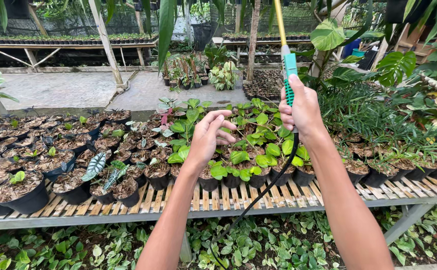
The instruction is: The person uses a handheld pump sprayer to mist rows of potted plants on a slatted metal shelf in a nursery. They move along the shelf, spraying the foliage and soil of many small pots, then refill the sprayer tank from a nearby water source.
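My right hand is closed around the teal-green grip of a spray wand, whose yellow rod rises out of the top of the view. A black hose hangs from the grip down past the bench edge. My left hand hovers open with fingers spread and curled above small green-leaved potted plants, holding nothing. Both hands are over a slatted bench packed with black pots.
Several black pots of soil and seedlings fill the bench's left side. Larger leafy plants crowd the right. Low green plants grow under the bench. Beyond lie a paved path and more nursery benches.
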Demonstrator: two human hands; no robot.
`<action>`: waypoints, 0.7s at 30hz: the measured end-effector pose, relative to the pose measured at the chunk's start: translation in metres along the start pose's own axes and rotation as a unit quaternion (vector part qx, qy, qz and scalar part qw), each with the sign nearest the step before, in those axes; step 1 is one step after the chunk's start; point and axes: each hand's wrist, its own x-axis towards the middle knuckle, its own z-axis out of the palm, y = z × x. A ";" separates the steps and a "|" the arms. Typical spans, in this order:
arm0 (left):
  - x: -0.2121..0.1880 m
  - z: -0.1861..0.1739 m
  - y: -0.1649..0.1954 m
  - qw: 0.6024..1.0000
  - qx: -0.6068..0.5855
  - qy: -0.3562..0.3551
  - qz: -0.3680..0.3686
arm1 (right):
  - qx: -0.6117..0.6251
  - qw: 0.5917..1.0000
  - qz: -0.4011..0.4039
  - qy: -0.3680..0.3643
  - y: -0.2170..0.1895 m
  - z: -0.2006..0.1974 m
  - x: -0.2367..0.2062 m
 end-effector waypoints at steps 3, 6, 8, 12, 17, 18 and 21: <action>-0.006 -0.009 0.005 1.000 -0.002 0.001 0.001 | 0.009 1.000 -0.010 -0.001 -0.006 0.003 0.003; -0.012 -0.015 0.010 1.000 -0.015 0.009 -0.002 | -0.017 1.000 0.019 -0.004 -0.008 0.008 0.001; -0.015 -0.017 0.012 1.000 -0.013 0.011 -0.001 | -0.010 1.000 0.009 -0.003 -0.006 0.012 -0.003; -0.021 -0.021 0.014 1.000 -0.001 0.010 -0.008 | -0.015 0.999 0.028 -0.006 0.000 0.021 -0.014; -0.030 -0.026 0.015 1.000 -0.018 0.005 -0.005 | -0.021 1.000 0.014 -0.017 0.007 0.028 -0.036; -0.031 -0.028 0.015 1.000 -0.019 0.005 -0.005 | -0.018 1.000 0.005 -0.021 0.010 0.029 -0.044; -0.035 -0.034 0.017 1.000 -0.023 0.008 -0.002 | -0.035 0.997 0.063 -0.025 0.028 0.028 -0.084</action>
